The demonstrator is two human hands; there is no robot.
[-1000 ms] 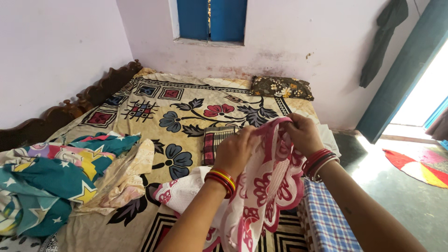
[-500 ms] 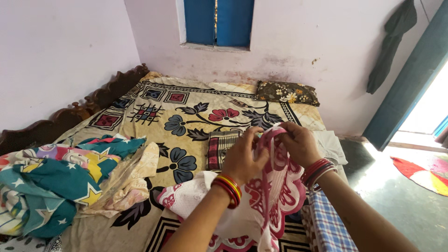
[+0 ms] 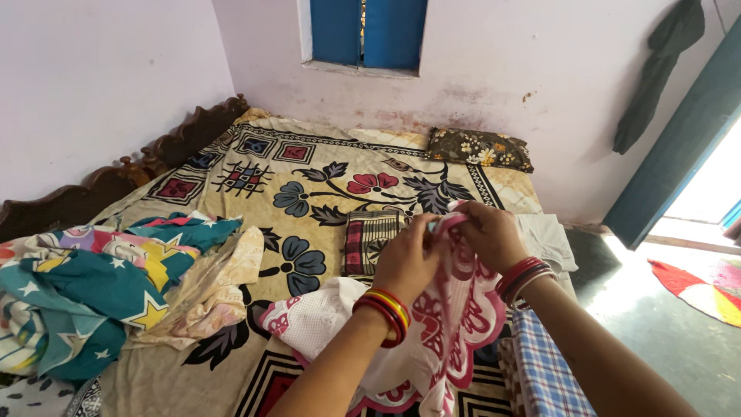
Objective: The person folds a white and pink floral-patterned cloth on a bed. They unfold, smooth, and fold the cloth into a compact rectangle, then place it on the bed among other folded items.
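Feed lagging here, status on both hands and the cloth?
Left hand and right hand both pinching top edge of white-and-pink floral cloth, held up over the bed. Folded striped cloth just beyond the hands; nothing between them.

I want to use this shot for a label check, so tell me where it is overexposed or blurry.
Head view: the doorway at right is blown out white, with glare on the floor beside it; the hands, left hand and right hand, and the pink-and-white cloth are evenly lit and fairly sharp.
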